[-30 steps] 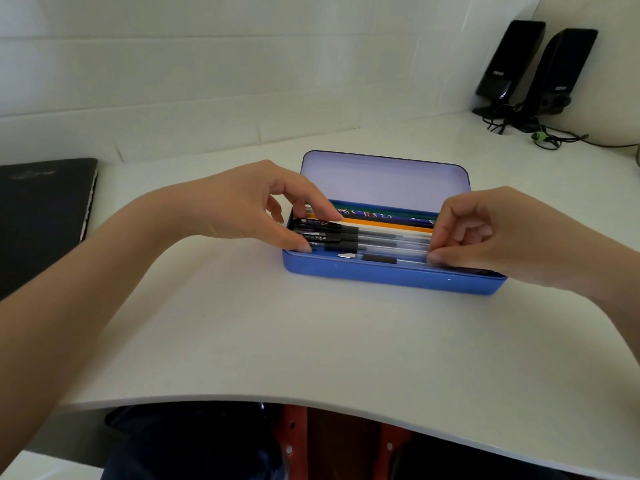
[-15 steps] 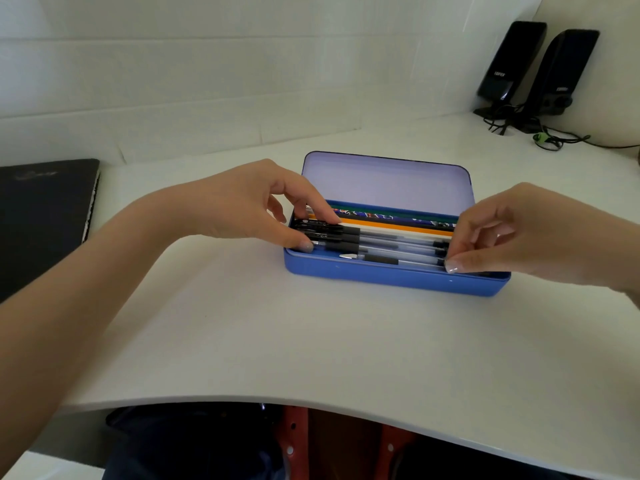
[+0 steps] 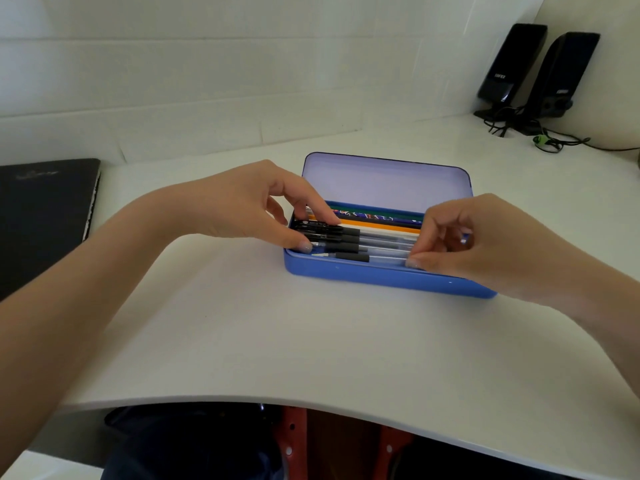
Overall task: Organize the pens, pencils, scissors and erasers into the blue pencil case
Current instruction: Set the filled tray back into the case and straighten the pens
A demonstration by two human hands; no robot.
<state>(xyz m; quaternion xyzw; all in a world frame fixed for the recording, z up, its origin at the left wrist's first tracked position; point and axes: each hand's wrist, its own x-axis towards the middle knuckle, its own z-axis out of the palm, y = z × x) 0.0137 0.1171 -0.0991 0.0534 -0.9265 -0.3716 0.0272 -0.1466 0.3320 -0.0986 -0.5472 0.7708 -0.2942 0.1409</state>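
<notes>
The blue pencil case (image 3: 381,277) lies open in the middle of the white desk, its lid (image 3: 384,181) standing up at the back. Inside, several black-capped clear pens (image 3: 346,242) lie side by side along the front, with orange, white and patterned pencils (image 3: 374,220) behind them. My left hand (image 3: 249,206) rests at the case's left end, thumb and fingers pinched on the pens' black caps. My right hand (image 3: 485,240) covers the right end, fingertips pinched on the pens' clear barrels. No scissors or erasers show.
A black laptop or folder (image 3: 45,216) lies at the desk's left edge. Two black speakers (image 3: 533,71) with cables (image 3: 547,140) stand at the back right corner. A white wall runs behind. The desk's curved front edge is near me, with a red chair frame below.
My right hand has slid left along the pens, back over the case's right end. My left hand has stayed on the caps.
</notes>
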